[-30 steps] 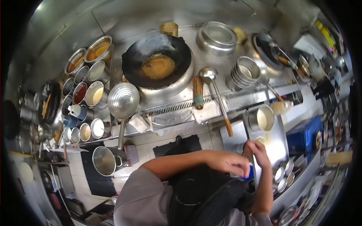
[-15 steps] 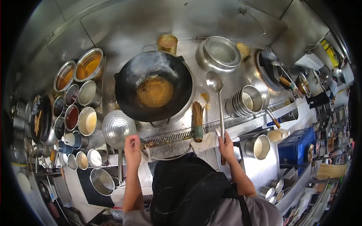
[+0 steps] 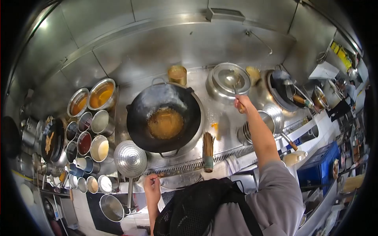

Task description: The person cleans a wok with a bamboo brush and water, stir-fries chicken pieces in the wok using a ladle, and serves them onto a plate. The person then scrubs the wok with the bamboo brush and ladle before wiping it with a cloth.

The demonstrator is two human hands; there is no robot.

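My right hand point(image 3: 242, 103) reaches forward, wrapped round the handle of a ladle point(image 3: 231, 80). The ladle's bowl is over the round opening of a steel pot point(image 3: 215, 91) at the back; whether it dips into liquid I cannot tell. My left hand point(image 3: 152, 185) is closed near the stove's front edge, and no object shows in it. Beside it, a perforated skimmer point(image 3: 130, 159) lies with its handle toward me. A black wok point(image 3: 136, 131) with brown, oily-looking liquid stands ahead of my left hand. A bamboo brush point(image 3: 208, 151) lies right of the wok.
Several bowls and pots of sauces and seasonings, including a red sauce pot point(image 3: 84, 143), crowd the left. Right of the brush are stacked strainers point(image 3: 271, 118) with a projecting handle, partly behind my forearm. A brass-coloured tin point(image 3: 177, 76) stands behind the wok, before the steel wall.
My right hand has swung forward with the ladle, from the front edge to the pot at the back. The left hand stays closed near the edge. The camera view has tilted up.
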